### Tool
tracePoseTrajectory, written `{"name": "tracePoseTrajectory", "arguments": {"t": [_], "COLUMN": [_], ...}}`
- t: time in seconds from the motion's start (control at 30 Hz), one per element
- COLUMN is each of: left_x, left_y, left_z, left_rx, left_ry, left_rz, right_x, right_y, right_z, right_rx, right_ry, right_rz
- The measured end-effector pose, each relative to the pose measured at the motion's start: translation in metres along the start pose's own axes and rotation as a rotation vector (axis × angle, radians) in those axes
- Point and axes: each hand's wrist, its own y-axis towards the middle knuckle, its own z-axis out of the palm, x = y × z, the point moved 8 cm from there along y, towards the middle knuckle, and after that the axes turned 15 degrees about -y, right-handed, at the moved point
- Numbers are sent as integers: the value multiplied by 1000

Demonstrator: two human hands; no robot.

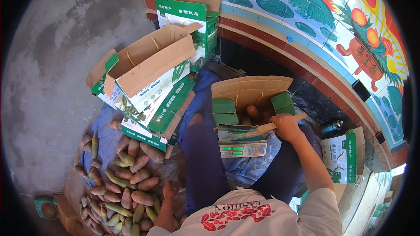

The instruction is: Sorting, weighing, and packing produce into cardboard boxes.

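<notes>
Between my knees stands an open cardboard carton [225, 105] with green inner flaps and rope handles. A few soil-brown root vegetables [252, 112] lie inside it. My right hand [286, 126] is closed on the carton's near flap [266, 127], at its right end. Under the carton, a digital scale [253, 150] shows its lit green display. To my left, my left hand [169, 190] is low at the edge of a heap of long root vegetables [143, 197], some green and some reddish brown, like radishes. Its fingers are too unclear to tell whether they grip one.
Several green-and-white cartons, one open [151, 67], are stacked at the far left on a blue sheet [105, 120]. Another carton [341, 157] and a dark bottle [331, 126] stand at the right. A tiled, painted wall [302, 13] runs behind. A green round device [47, 209] sits lower left.
</notes>
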Motion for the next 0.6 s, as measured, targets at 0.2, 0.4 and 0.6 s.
{"name": "tracePoseTrajectory", "arguments": {"t": [0.2, 0.4, 0.6], "left_x": [-18, -9, -4], "left_y": [3, 11, 27], "left_z": [5, 16, 30], "left_rx": [-31, 75, 150], "left_ry": [128, 165, 297], "left_rz": [-61, -87, -20], "right_x": [1, 2, 2], "right_y": [-3, -4, -5], "right_z": [-2, -5, -5], "right_rx": [-84, -137, -167], "right_ry": [-12, 6, 2], "right_rz": [14, 22, 25]}}
